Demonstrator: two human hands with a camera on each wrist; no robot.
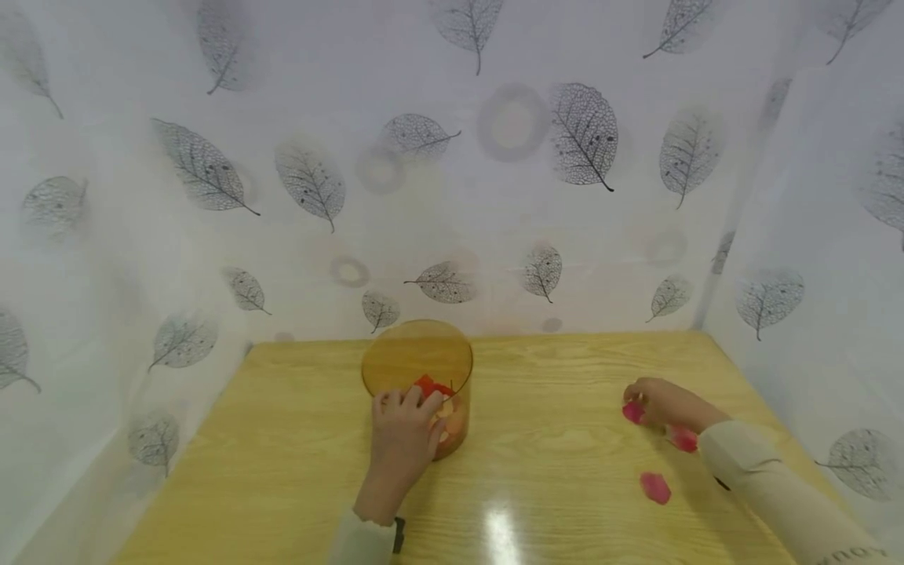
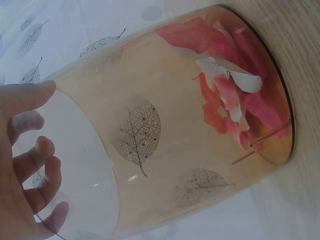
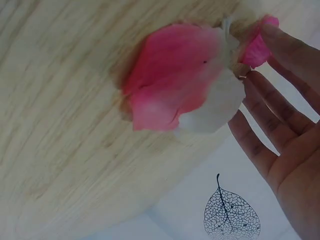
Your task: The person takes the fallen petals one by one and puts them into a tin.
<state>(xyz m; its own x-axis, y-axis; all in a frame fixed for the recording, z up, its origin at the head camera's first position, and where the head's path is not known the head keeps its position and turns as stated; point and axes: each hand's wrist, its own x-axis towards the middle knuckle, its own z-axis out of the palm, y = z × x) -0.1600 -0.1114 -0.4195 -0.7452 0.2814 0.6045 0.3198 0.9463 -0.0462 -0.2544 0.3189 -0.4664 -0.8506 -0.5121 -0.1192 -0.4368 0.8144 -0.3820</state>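
Observation:
An amber, see-through glass container (image 1: 461, 412) stands upright on the wooden table, with pink, red and white petals (image 2: 245, 82) and thin stems at its bottom. Over its mouth hovers my left hand (image 1: 404, 435), fingers spread and loosely bent, thumb tip right at the rim, nothing between them. My right hand (image 1: 664, 402) is low over the table's right side. Its thumb and fingertips pinch a small bright pink petal (image 3: 257, 49). Under that hand lies a larger pink petal with a pale edge (image 3: 172, 75). Another pink petal (image 1: 655, 487) lies nearer to me.
Pale sheets printed with skeleton leaves (image 1: 452, 204) hang behind the table and on both sides. The wooden tabletop (image 1: 558, 424) lies between the container and the petals, with a bright glare spot near the front.

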